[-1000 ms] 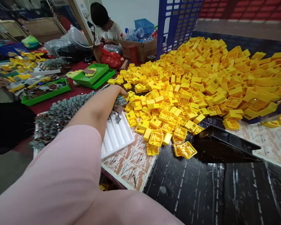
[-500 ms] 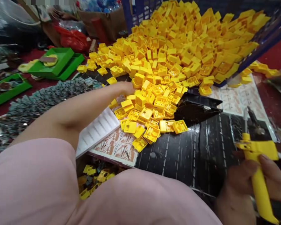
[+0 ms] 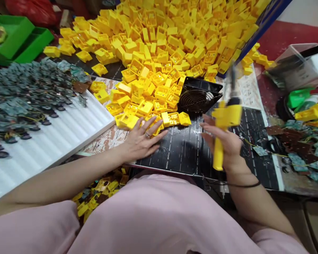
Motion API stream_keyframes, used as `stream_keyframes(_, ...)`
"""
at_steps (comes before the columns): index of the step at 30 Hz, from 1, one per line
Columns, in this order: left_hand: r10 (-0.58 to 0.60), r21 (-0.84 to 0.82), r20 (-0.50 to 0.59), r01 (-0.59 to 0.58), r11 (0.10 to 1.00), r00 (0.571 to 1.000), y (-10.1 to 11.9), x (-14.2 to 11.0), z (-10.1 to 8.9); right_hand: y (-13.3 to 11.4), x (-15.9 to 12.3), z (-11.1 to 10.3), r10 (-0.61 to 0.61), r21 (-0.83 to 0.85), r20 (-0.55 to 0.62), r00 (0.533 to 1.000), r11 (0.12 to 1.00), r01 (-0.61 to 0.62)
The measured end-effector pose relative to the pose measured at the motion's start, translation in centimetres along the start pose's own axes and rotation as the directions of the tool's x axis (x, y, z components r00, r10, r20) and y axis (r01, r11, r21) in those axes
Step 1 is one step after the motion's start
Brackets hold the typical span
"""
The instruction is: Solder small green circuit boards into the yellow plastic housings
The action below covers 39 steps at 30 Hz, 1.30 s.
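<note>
My left hand [image 3: 141, 140] lies palm down with its fingers spread at the front edge of a heap of small yellow plastic cases [image 3: 137, 90]. Its fingertips touch the nearest cases, and a ring shows on one finger. In my right hand [image 3: 231, 144] is a yellow soldering gun [image 3: 226, 115], tip up and blurred by motion. Some fingers of that hand stretch out past the handle. Between the heap and the soldering gun a black cooling fan [image 3: 198, 95] leans on the black work surface [image 3: 185, 148].
On the left, rows of wired circuit boards [image 3: 34, 88] lie on a white foam sheet [image 3: 76, 120]. Green trays [image 3: 13, 38] are behind them. A blue crate [image 3: 265, 30] holds more cases. More circuit boards [image 3: 302, 151] lie at right, below a clear plastic box [image 3: 302, 58].
My left hand has come back from the heap's left side to its front edge, fingers now spread. My right hand has brought the soldering gun left and upward. The view has shifted.
</note>
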<state>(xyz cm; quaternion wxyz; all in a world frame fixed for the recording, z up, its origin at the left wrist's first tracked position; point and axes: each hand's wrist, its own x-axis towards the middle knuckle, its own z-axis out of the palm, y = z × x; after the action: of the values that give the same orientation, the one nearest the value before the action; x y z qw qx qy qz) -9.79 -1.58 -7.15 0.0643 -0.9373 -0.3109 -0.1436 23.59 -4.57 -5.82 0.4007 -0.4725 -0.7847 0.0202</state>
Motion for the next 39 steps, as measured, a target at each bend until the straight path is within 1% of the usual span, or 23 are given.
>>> stream_keyframes(1, -0.026, 0.005, -0.014, 0.027, 1.000, 1.000, -0.4, 0.0, 1.0, 0.6, 1.2, 0.5, -0.085, 0.001, 0.082, 0.993, 0.996, 0.085)
stream_keyframes(2, -0.050, 0.003, -0.017, 0.050, 0.999, 0.999, -1.2, 0.3, 1.7, 1.3, 2.4, 1.2, -0.172, 0.005, 0.169, 0.970, 0.985, 0.174)
stream_keyframes(3, -0.066, -0.008, -0.011, 0.065, 0.998, 0.998, -2.2, 0.7, 2.2, 2.0, 3.5, 2.0, -0.219, 0.012, 0.220, 0.951, 0.975, 0.222)
stream_keyframes(5, -0.086, -0.059, 0.012, 0.086, 0.995, 0.996, -4.2, 1.7, 2.4, 3.3, 5.4, 3.6, -0.271, 0.019, 0.299, 0.915, 0.960, 0.278)
stream_keyframes(7, -0.124, -0.111, 0.037, 0.127, 0.986, 0.992, -5.4, 2.5, 1.7, 3.9, 6.3, 4.8, -0.287, 0.017, 0.359, 0.888, 0.953, 0.301)
stream_keyframes(8, -0.149, -0.121, 0.041, 0.153, 0.981, 0.988, -5.5, 2.7, 1.1, 3.8, 6.3, 5.1, -0.287, 0.014, 0.379, 0.880, 0.952, 0.305)
stream_keyframes(10, -0.183, -0.096, 0.038, 0.186, 0.978, 0.982, -4.7, 2.7, -0.2, 2.8, 5.5, 4.8, -0.277, 0.005, 0.404, 0.872, 0.954, 0.301)
stream_keyframes(12, -0.139, -0.022, 0.010, 0.140, 0.990, 0.990, -2.7, 2.1, -1.3, 0.9, 4.0, 3.9, -0.270, 0.000, 0.421, 0.866, 0.955, 0.298)
stream_keyframes(14, -0.030, 0.024, 0.021, 0.030, 0.999, 0.999, -0.2, 1.1, -1.8, -1.1, 2.1, 2.9, -0.280, 0.017, 0.422, 0.862, 0.953, 0.302)
stream_keyframes(15, 0.019, 0.009, 0.044, -0.020, 1.000, 0.999, 0.9, 0.5, -1.8, -2.1, 1.2, 2.6, -0.290, 0.040, 0.413, 0.863, 0.953, 0.301)
stream_keyframes(16, 0.049, -0.036, 0.074, -0.046, 0.998, 0.996, 1.9, -0.1, -1.7, -2.8, 0.4, 2.3, -0.296, 0.065, 0.403, 0.866, 0.953, 0.296)
stream_keyframes(18, 0.050, -0.167, 0.118, -0.030, 0.986, 0.992, 3.2, -1.2, -1.3, -3.7, -1.2, 1.9, -0.277, 0.117, 0.378, 0.883, 0.961, 0.251)
stream_keyframes(19, 0.035, -0.224, 0.111, -0.010, 0.975, 0.993, 3.5, -1.7, -1.1, -3.9, -1.9, 1.7, -0.253, 0.131, 0.369, 0.894, 0.967, 0.219)
stream_keyframes(21, 0.001, -0.296, 0.055, 0.015, 0.955, 0.999, 3.5, -2.5, -0.7, -3.9, -3.2, 1.4, -0.179, 0.142, 0.350, 0.920, 0.980, 0.137)
stream_keyframes(23, -0.025, -0.322, -0.010, 0.020, 0.946, 1.000, 3.2, -2.8, -0.7, -3.8, -4.1, 1.1, -0.099, 0.151, 0.341, 0.935, 0.987, 0.050)
stream_keyframes(24, -0.039, -0.327, -0.017, 0.031, 0.945, 0.999, 3.1, -2.9, -0.7, -3.8, -4.5, 1.1, -0.070, 0.153, 0.332, 0.941, 0.988, 0.020)
stream_keyframes(26, -0.081, -0.304, 0.016, 0.082, 0.949, 0.997, 3.1, -2.7, -0.9, -4.0, -4.9, 1.2, -0.051, 0.142, 0.285, 0.957, 0.990, 0.011)
stream_keyframes(28, -0.141, -0.232, 0.071, 0.154, 0.961, 0.987, 3.3, -2.4, -1.2, -4.2, -5.1, 1.5, -0.075, 0.116, 0.237, 0.969, 0.992, 0.048)
stream_keyframes(31, -0.214, -0.128, 0.133, 0.231, 0.964, 0.968, 4.0, -2.3, -1.9, -4.5, -4.9, 1.7, -0.082, 0.028, 0.245, 0.966, 0.997, 0.078)
stream_keyframes(34, -0.214, -0.101, 0.170, 0.233, 0.967, 0.962, 4.8, -2.3, -2.4, -4.8, -4.7, 1.9, -0.016, -0.123, 0.217, 0.976, 0.991, 0.044)
stream_keyframes(36, -0.196, -0.068, 0.165, 0.210, 0.975, 0.966, 5.2, -2.4, -2.3, -5.3, -4.7, 2.3, 0.027, -0.202, 0.180, 0.983, 0.979, 0.011)
stream_keyframes(38, -0.169, -0.030, 0.145, 0.175, 0.984, 0.975, 5.5, -2.5, -2.0, -6.1, -4.8, 2.6, 0.046, -0.213, 0.160, 0.986, 0.977, -0.011)
stream_keyframes(39, -0.156, -0.020, 0.134, 0.160, 0.987, 0.979, 5.6, -2.5, -1.9, -6.5, -4.8, 2.7, 0.041, -0.169, 0.155, 0.987, 0.986, -0.015)
